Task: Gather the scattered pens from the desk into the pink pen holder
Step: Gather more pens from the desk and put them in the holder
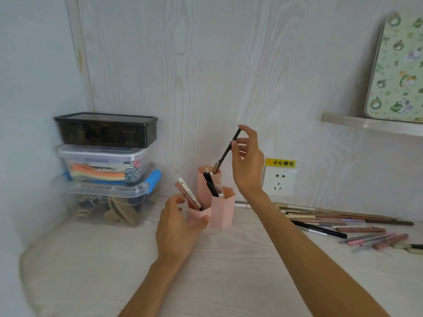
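Note:
The pink pen holder (221, 211) stands on the desk by the back wall, made of three hexagonal tubes with a few pens in them. My left hand (178, 227) grips its low front tube. My right hand (248, 161) pinches the top of a dark pen (226, 152), which slants down with its lower tip inside the tall back tube. A pink pen and a white pen (188, 194) lean out of the front tube. Several scattered pens (332, 223) lie on the desk to the right.
Three stacked plastic boxes (105, 161) stand in the left corner. A wall socket (278, 183) with a yellow warning label sits behind the holder. A shelf (370, 125) at upper right carries a green patterned board (397, 72).

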